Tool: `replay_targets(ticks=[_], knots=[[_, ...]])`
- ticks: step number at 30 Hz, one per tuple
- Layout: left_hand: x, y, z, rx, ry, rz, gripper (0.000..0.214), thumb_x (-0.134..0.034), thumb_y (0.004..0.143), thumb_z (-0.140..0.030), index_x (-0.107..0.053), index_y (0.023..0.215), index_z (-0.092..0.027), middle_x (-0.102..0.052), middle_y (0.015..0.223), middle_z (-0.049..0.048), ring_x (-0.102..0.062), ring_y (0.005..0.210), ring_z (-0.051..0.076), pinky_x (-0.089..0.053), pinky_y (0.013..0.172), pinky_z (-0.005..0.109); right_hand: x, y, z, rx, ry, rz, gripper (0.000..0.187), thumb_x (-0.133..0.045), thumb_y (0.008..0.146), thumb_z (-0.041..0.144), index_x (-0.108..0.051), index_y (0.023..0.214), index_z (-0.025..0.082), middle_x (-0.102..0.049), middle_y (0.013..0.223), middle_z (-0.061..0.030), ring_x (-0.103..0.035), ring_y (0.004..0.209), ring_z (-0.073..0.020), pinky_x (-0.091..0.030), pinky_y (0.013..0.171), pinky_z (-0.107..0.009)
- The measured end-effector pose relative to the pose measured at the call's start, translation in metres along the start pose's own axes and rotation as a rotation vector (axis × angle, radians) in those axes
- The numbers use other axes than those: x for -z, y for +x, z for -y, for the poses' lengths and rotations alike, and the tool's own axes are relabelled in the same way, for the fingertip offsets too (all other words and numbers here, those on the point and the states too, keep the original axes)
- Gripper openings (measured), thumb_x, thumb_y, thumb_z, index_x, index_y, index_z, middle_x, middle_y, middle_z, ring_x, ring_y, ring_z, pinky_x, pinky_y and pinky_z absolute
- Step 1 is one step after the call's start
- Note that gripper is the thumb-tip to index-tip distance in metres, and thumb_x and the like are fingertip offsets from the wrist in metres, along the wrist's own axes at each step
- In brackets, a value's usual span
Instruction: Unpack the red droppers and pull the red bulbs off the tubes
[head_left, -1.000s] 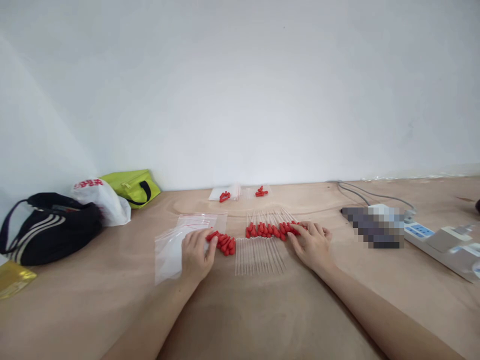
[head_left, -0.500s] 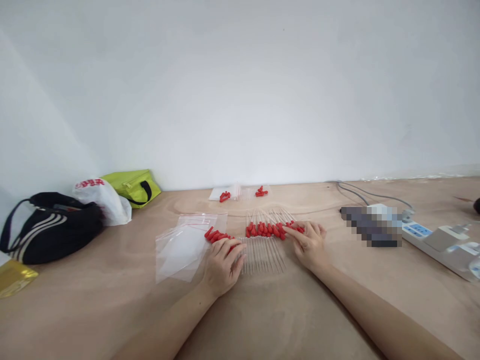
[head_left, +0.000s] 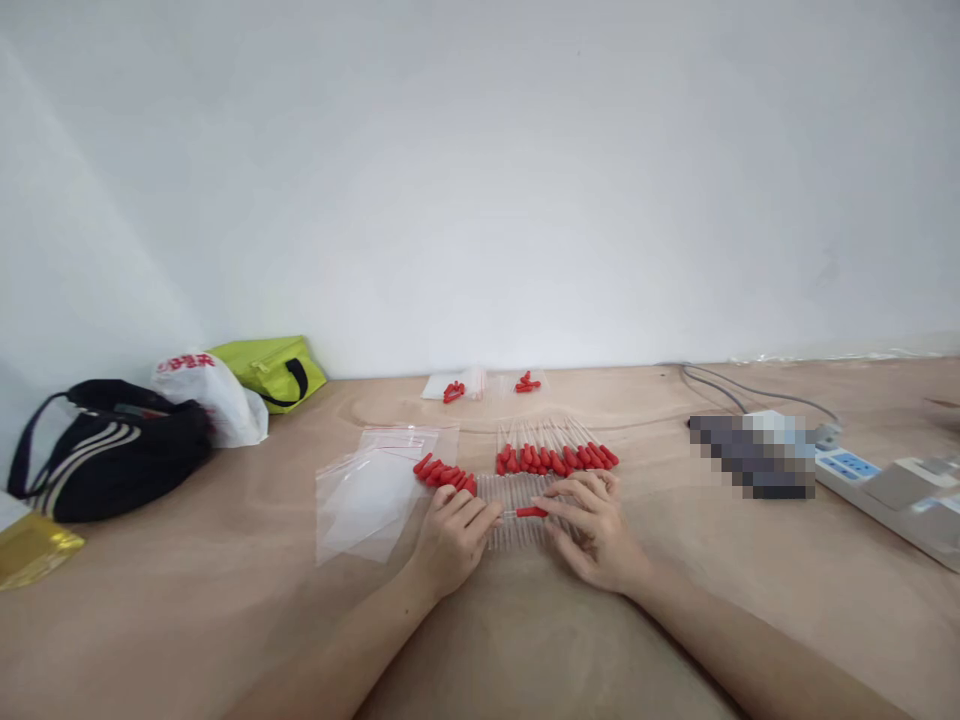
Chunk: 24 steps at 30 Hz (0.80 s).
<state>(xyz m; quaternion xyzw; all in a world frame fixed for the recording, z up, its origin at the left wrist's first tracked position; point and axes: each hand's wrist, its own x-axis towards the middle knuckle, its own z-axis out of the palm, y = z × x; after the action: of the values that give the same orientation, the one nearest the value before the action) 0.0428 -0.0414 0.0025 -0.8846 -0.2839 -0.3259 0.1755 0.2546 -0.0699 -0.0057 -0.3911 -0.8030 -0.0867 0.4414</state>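
Note:
A row of clear thin tubes (head_left: 517, 492) lies on the wooden table in front of me. My left hand (head_left: 453, 540) and my right hand (head_left: 592, 530) meet over it. Between their fingertips is one red cap (head_left: 531, 512), pinched by the right hand; the left fingers pinch what seems to be a clear tube at its end. A loose pile of red caps (head_left: 444, 473) lies just beyond the left hand. Further back lies a row of tubes fitted with red caps (head_left: 553, 457).
Clear zip bags (head_left: 375, 485) lie to the left. Two small bags with red caps (head_left: 487, 385) sit near the wall. Black bag (head_left: 105, 450), white plastic bag (head_left: 214, 395) and green pouch (head_left: 274, 368) stand far left. A power strip (head_left: 885, 480) and cables lie right.
My left hand moved right from the zip bags to the clear tubes. My right hand drew back from the capped row with one red cap and met the left hand.

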Motion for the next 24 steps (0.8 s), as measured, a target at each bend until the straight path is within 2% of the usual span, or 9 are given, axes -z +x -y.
replay_targets(ticks=[3, 7, 11, 24], knots=[[0.0, 0.001, -0.003, -0.046, 0.012, -0.009, 0.023, -0.037, 0.089, -0.022, -0.059, 0.084, -0.016, -0.057, 0.06, -0.0003, -0.042, 0.057, 0.013, -0.029, 0.065, 0.03, -0.006, 0.001, 0.003, 0.032, -0.033, -0.019, 0.021, -0.056, 0.077, 0.031, -0.061, 0.096, 0.024, -0.062, 0.082, -0.0004, -0.049, 0.081, -0.0156, -0.024, 0.087, -0.041], [0.001, 0.001, -0.005, -0.085, 0.002, 0.0, 0.025, -0.038, 0.089, -0.022, -0.058, 0.075, -0.017, -0.053, 0.056, -0.001, -0.04, 0.056, 0.013, -0.028, 0.065, 0.03, -0.015, -0.002, 0.002, 0.084, -0.081, -0.042, 0.012, -0.056, 0.079, 0.025, -0.062, 0.088, 0.026, -0.061, 0.07, 0.0037, -0.048, 0.073, -0.0118, -0.02, 0.09, -0.04], [0.002, -0.001, -0.005, -0.102, -0.016, 0.016, 0.027, -0.036, 0.089, -0.019, -0.058, 0.073, -0.016, -0.051, 0.054, -0.001, -0.039, 0.056, 0.013, -0.027, 0.063, 0.03, -0.016, -0.005, 0.001, 0.105, -0.093, -0.043, 0.008, -0.055, 0.079, 0.025, -0.062, 0.084, 0.025, -0.057, 0.062, 0.0037, -0.047, 0.07, -0.0114, -0.02, 0.089, -0.04], [0.003, -0.004, -0.003, -0.115, -0.046, -0.002, 0.023, -0.038, 0.088, -0.017, -0.057, 0.075, -0.016, -0.05, 0.053, -0.0021, -0.04, 0.056, 0.012, -0.027, 0.064, 0.03, -0.01, -0.007, 0.002, 0.135, -0.08, -0.011, 0.014, -0.05, 0.081, 0.024, -0.06, 0.072, 0.02, -0.052, 0.058, 0.0028, -0.045, 0.069, -0.012, -0.021, 0.087, -0.039]])
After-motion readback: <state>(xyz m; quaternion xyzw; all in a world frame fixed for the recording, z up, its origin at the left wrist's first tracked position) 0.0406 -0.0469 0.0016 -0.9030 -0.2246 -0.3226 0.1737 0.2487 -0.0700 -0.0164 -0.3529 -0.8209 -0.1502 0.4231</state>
